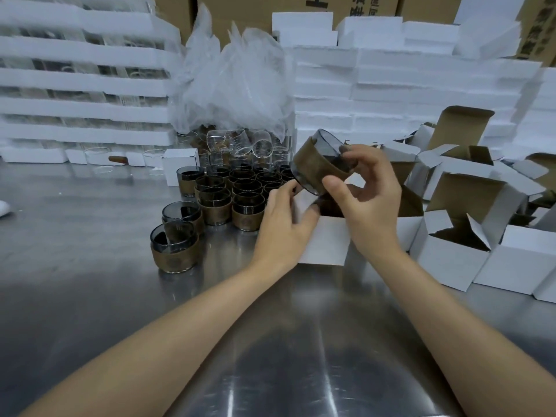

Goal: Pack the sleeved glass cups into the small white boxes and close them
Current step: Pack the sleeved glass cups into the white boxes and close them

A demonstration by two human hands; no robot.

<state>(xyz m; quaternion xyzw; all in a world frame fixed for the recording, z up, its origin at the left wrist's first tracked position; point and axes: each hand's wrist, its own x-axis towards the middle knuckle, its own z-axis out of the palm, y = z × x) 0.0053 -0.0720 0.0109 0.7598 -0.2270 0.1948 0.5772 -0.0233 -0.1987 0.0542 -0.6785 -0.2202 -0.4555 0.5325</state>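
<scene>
My right hand (365,194) grips a smoky glass cup in a brown sleeve (316,164), tilted on its side just above the mouth of a small white box (325,243). My left hand (285,219) holds that box by its left wall and flap, steadying it on the steel table (270,341). Several more sleeved cups (228,191) stand clustered to the left, two of them stacked near the front (176,245).
Open white boxes (460,236) crowd the right side, their flaps up. Stacked foam trays (81,85) and white foam blocks (391,85) wall the back, with crumpled plastic wrap (234,76) over bare glass cups (237,142). A closed white box (180,164) sits behind the cluster.
</scene>
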